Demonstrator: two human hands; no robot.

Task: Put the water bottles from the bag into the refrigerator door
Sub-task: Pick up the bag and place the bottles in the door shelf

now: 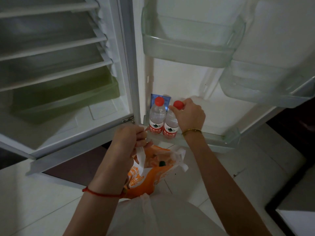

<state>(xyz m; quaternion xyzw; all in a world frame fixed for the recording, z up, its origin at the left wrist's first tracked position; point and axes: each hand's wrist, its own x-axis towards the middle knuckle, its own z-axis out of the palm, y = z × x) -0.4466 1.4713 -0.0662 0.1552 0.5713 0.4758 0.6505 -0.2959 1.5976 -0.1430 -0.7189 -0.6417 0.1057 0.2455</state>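
Two clear water bottles with red caps and red labels stand side by side in the bottom shelf [219, 137] of the open refrigerator door. The left bottle [157, 116] stands free. My right hand [189, 114] grips the neck and cap of the right bottle [170, 126]. My left hand [131, 138] holds up the white handle of an orange and white plastic bag [150, 174] just below the door shelf. A dark green cap [162, 163] shows inside the bag's open mouth.
The fridge body [56, 68] stands open on the left with several bare shelves and a green drawer. Two more transparent door shelves [187, 48] hang above the bottles. Pale floor tiles lie below; a dark cabinet edge sits at the lower right.
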